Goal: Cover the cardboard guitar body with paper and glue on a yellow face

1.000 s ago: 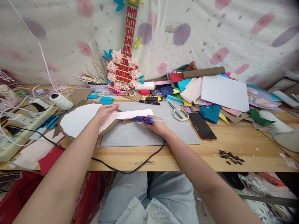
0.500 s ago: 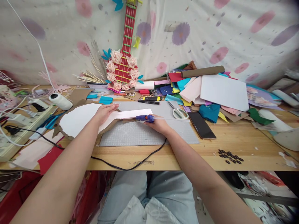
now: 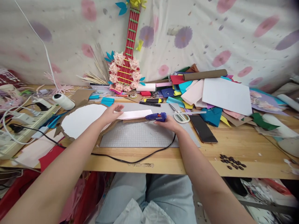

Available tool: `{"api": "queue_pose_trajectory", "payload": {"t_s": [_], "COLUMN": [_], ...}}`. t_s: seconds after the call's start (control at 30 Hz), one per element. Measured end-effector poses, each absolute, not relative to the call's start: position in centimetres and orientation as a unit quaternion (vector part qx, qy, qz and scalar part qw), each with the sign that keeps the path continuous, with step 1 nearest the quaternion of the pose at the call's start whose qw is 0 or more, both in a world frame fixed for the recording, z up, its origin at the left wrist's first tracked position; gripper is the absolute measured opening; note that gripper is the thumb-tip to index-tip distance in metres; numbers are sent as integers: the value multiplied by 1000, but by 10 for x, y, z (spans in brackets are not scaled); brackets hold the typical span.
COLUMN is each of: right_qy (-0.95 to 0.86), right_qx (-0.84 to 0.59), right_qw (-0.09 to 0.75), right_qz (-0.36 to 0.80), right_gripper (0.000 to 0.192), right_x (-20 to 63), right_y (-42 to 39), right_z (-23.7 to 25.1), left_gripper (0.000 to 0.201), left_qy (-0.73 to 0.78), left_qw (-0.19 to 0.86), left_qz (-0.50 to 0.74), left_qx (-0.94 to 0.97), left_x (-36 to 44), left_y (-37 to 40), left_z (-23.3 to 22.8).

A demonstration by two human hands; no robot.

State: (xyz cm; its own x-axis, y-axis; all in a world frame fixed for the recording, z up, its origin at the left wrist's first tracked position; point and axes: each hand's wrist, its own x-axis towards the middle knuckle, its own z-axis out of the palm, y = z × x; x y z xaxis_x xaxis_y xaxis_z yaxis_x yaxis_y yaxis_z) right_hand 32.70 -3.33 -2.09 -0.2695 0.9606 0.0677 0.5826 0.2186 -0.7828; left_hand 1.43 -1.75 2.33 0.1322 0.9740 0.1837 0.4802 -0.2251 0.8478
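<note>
On cutting mat (image 3: pixel 140 137): I see left hand (image 3: pixel 112 113) flat, pressing pink strip (image 3: pixel 135 114); right hand (image 3: pixel 167 123) closed around glue gun (image 3: pixel 156 117) — strip laid, far end seemingly unglued.

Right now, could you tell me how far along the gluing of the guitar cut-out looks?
Done: the white guitar-shaped sheet lies on its brown cardboard backing, already cut out. In hand: the left hand presses the pink strip flat on the neck, while the right hand holds the blue glue gun at the strip's end. Left: no strings or flowers yet, unlike the red guitar behind.
</note>
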Motion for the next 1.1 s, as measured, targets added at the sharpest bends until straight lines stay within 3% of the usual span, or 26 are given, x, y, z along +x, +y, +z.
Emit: {"api": "queue_pose_trajectory", "payload": {"t_s": [0.17, 0.27, 0.4, 0.57, 0.73, 0.93, 1.1], "right_qy": [-719, -742, -785, -795, -810, -815, -812], "right_qx": [-532, -507, -486, -507, -498, -506, -515], "right_qw": [327, 343, 344, 314, 295, 268, 262], "right_qz": [305, 275, 170, 110, 95, 90, 77], "right_gripper": [38, 38, 34, 33, 35, 37, 36], "right_x": [312, 299, 287, 282, 278, 275, 275], "right_y": [-35, -38, -37, -28, -26, -33, -32], "right_z": [-26, -30, -34, -37, -37, -30, -29], "left_gripper": [78, 71, 42, 31, 34, 55, 64], "left_qy": [526, 541, 577, 602, 604, 597, 598], "left_qw": [138, 100, 98, 147, 175, 114, 83], "left_qz": [153, 94, 60, 80, 61, -102, -144], "left_qx": [825, 830, 809, 781, 775, 787, 784], "left_x": [10, 4, 2, 0, -2, 4, 7], "left_y": [-22, -17, -5, 10, 17, 15, 10], "left_z": [25, 20, 19, 20, 25, 37, 41]}}
